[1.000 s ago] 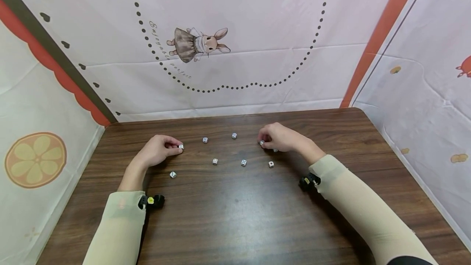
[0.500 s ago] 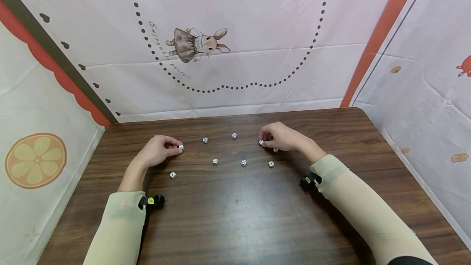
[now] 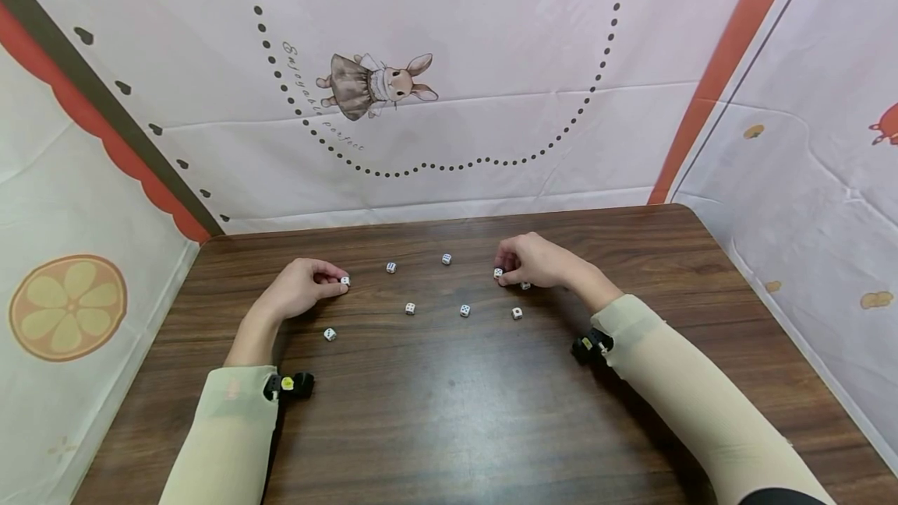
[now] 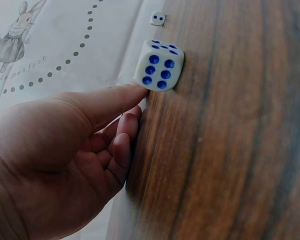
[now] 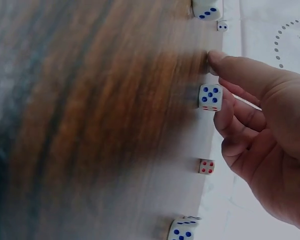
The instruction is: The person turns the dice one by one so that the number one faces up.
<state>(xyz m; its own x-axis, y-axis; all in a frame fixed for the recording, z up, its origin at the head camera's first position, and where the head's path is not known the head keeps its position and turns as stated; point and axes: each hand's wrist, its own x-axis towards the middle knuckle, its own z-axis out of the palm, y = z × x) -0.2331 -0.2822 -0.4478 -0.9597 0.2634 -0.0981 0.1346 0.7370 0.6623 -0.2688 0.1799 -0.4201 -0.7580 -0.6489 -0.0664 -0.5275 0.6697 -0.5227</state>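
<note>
In the head view my left hand [image 3: 295, 289] pinches a small white die [image 3: 345, 280] between thumb and fingers, low at the table's far left. My right hand [image 3: 536, 259] pinches another die [image 3: 498, 273] at the far right. Just below the right palm a third die [image 3: 525, 285] shows partly. The left wrist view has a large-looking die [image 4: 160, 65] with six blue dots overlapping the thumb tip, which hides the pinch. In the right wrist view a die [image 5: 210, 97] with five blue dots stands beside the fingers, while the thumb mostly covers the pinched one.
Several loose dice lie on the brown wooden table [image 3: 435, 411], among them a back die [image 3: 447, 259], a middle die [image 3: 465, 310] and a near-left die [image 3: 330, 334]. The right wrist view shows a red-dotted die [image 5: 206, 166]. Printed cloth [image 3: 505, 131] surrounds the table.
My right hand has shifted very slightly to the right, and the die in its fingers has turned a little. My left hand and the loose dice have stayed in place.
</note>
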